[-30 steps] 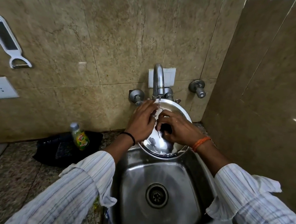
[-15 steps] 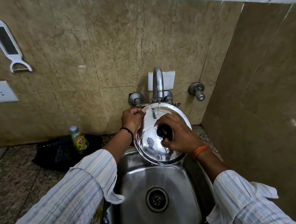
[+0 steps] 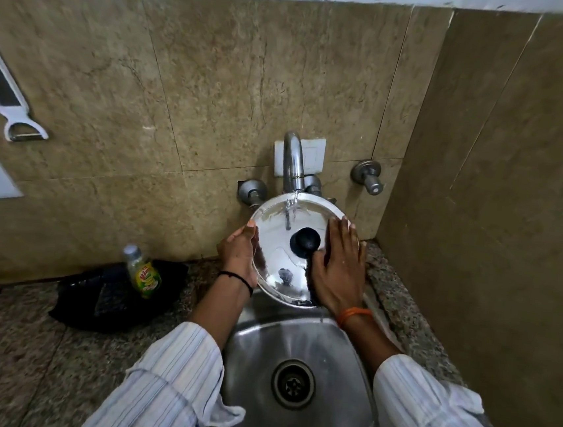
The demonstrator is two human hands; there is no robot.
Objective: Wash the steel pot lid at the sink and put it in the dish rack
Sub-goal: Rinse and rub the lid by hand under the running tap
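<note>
The round steel pot lid (image 3: 275, 243) with a black knob (image 3: 305, 239) is held tilted over the back of the steel sink (image 3: 258, 366), top face toward me. A thin stream from the tap (image 3: 293, 161) lands on its upper part. My left hand (image 3: 238, 254) grips the lid's left rim. My right hand (image 3: 338, 267) lies flat with fingers spread on the lid's right side, next to the knob. No dish rack is in view.
A green-yellow dish soap bottle (image 3: 144, 270) stands on a black mat (image 3: 107, 296) on the granite counter left of the sink. A wall valve (image 3: 368, 177) sits right of the tap, a peeler (image 3: 6, 97) hangs at far left, and a tiled side wall (image 3: 498, 199) closes the right.
My left hand slid from the lid's face to its left rim. My right hand left the knob and spread flat on the lid's right side. The lid now shows its knob side squarely.
</note>
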